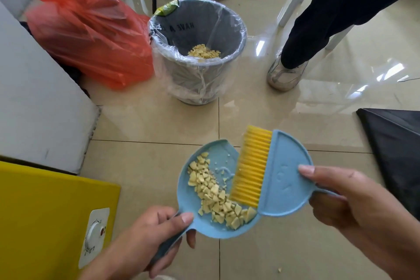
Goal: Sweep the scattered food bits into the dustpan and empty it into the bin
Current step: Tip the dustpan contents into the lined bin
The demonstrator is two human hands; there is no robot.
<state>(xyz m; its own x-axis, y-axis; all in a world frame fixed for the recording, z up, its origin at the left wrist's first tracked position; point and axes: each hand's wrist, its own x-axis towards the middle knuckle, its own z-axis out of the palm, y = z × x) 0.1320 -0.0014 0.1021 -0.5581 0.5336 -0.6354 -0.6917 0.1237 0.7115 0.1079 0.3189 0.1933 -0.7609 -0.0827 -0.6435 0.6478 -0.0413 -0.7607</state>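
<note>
Gripping dustpan (211,188) handle in left hand (145,236), mouth pointing toward bin (197,50) reading "HAVE A"; right hand (345,198) clasping brush (279,173).

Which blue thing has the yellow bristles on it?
The brush in the right hand has the yellow bristles. The other blue thing, the dustpan in the left hand, has none and holds pale food bits.

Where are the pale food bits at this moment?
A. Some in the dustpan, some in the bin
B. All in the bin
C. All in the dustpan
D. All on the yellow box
A: a heap of food bits lies in the blue dustpan held by the left hand, and more sit at the bottom of the lined bin.
</note>
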